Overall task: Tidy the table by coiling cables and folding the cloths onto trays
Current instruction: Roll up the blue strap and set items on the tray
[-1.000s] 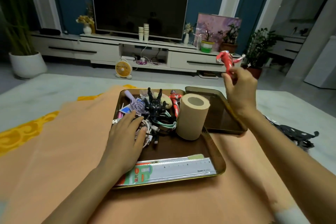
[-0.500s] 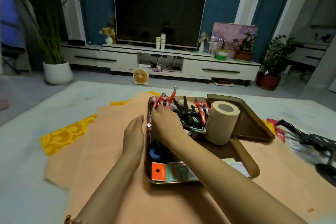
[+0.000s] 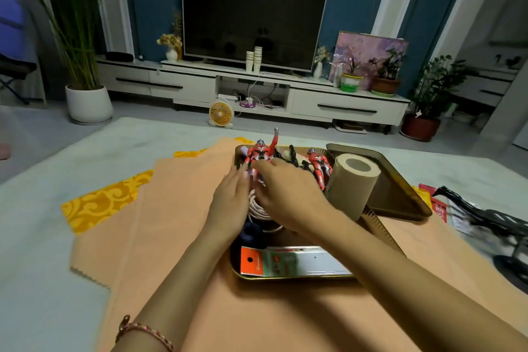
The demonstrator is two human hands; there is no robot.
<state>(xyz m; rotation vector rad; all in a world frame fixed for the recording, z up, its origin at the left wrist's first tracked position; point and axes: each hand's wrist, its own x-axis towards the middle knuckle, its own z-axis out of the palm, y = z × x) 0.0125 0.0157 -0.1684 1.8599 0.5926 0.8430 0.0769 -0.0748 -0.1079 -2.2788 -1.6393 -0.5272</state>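
White cable coil (image 3: 258, 208): lies in the gold tray (image 3: 285, 277) on the orange cloth (image 3: 177, 208), between the left hand (image 3: 231, 203), fingers straight at the tray's left rim, and the right hand (image 3: 288, 191), fingers curled round a red toy figure (image 3: 258, 153); paper roll (image 3: 351, 183) upright alongside.

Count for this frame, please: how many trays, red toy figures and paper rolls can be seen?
Trays: 2, near tray and far tray.
Red toy figures: 2, left figure and right figure.
Paper rolls: 1, paper roll.
Total: 5.
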